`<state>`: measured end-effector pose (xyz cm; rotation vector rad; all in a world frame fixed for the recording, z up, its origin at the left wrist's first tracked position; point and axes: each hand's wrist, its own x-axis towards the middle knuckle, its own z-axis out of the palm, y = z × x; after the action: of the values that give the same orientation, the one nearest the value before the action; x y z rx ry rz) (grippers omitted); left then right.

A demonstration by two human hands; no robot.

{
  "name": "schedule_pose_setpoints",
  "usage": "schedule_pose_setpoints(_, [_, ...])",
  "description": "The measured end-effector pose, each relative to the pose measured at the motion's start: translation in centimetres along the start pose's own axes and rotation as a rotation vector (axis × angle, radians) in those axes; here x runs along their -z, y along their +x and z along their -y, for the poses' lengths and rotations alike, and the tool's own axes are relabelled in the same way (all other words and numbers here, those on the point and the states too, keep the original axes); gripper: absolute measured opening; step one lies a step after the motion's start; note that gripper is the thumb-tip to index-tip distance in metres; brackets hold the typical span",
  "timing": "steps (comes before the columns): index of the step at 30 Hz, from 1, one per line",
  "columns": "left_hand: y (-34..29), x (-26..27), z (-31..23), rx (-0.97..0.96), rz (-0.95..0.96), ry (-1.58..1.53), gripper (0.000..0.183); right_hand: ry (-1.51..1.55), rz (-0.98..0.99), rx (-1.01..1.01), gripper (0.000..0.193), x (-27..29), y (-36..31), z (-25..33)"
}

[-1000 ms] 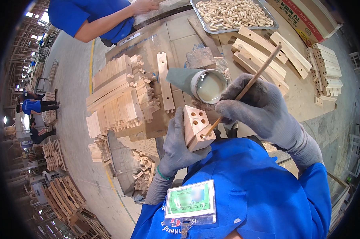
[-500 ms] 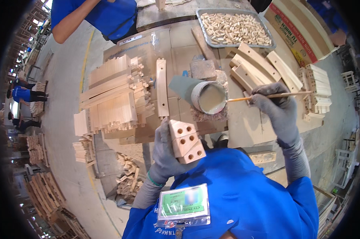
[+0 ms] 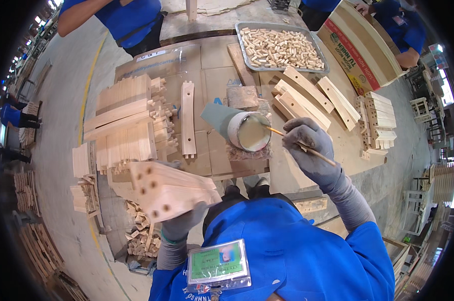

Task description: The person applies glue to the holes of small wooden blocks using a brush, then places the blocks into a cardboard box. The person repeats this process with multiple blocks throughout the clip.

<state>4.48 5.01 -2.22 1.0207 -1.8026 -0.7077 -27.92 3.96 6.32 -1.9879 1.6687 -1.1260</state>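
My left hand (image 3: 183, 224), gloved in grey, grips a bundle of wooden blocks (image 3: 179, 189) from below. Their end faces, with several round drilled holes, point to the left; the bundle is slightly blurred. Closed around a thin wooden stick (image 3: 321, 156) is my gloved right hand (image 3: 307, 145). The stick's far end reaches over the rim into a round pot (image 3: 233, 133) of pale, milky liquid (image 3: 252, 136), and its tip is hard to make out. A single curved wooden rail (image 3: 188, 118) lies left of the pot.
Stacked wooden pieces (image 3: 124, 130) fill the cardboard-covered table's left side. Curved rails (image 3: 307, 103) and drilled blocks (image 3: 380, 120) lie to the right. Behind stand a tray (image 3: 241, 50) of dowels and a large carton (image 3: 357, 45). Other people work at the far side.
My left hand has swung the block bundle left and tilted it, so its long sides show. My right hand has moved left, and the stick now reaches into the pot. The view has shifted.
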Motion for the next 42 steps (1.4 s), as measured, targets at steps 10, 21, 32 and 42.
schedule_pose_setpoints(10, [7.7,-2.4,-3.7,-0.235,-0.386,-0.528,0.063,0.193,-0.255,-0.113,0.015,6.8,-3.8,-0.4])
schedule_pose_setpoints(21, [13.7,-15.6,-13.1,0.528,-0.182,-1.197,0.059,0.281,-0.74,-0.453,0.019,17.1,-15.3,-6.8])
schedule_pose_setpoints(32, [14.7,-31.2,-9.1,0.702,-0.007,-0.997,0.046,0.54,-0.957,-0.63,0.02,25.1,-24.2,-13.0])
schedule_pose_setpoints(42, [16.3,-36.5,-7.0,1.088,-0.047,-1.119,0.072,0.611,-1.108,-0.774,0.027,28.2,-29.9,-17.4])
